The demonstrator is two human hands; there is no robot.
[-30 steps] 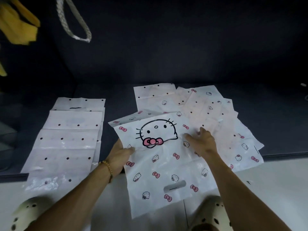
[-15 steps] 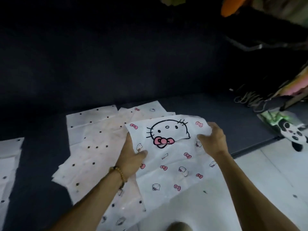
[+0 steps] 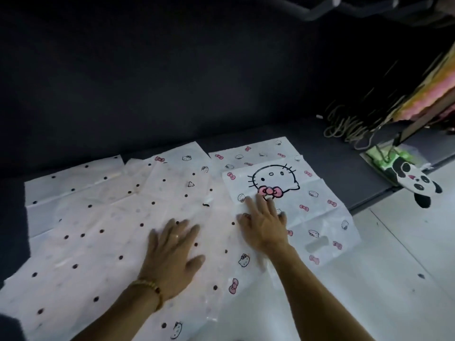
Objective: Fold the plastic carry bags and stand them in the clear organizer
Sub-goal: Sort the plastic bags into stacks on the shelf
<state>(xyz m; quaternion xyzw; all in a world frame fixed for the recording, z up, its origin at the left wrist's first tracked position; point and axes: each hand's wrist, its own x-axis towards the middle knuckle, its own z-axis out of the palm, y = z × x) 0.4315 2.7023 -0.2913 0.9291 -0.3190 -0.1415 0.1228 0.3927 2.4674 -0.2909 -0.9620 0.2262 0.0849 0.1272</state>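
Both hands lie flat, fingers straight: I see my left hand (image 3: 172, 254) pressing the dotted bags (image 3: 98, 230) at 7 o'clock, my right hand (image 3: 262, 222) on the cat-print bag (image 3: 312, 205) at 3 o'clock.

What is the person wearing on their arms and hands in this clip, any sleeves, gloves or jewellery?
Both forearms are bare, with no sleeves in view, and neither hand is gloved. The left hand has a beaded bracelet of amber-gold beads around the wrist, and what looks like a thin pale ring on one finger, though that is too blurred to be sure. The right hand shows no jewellery.
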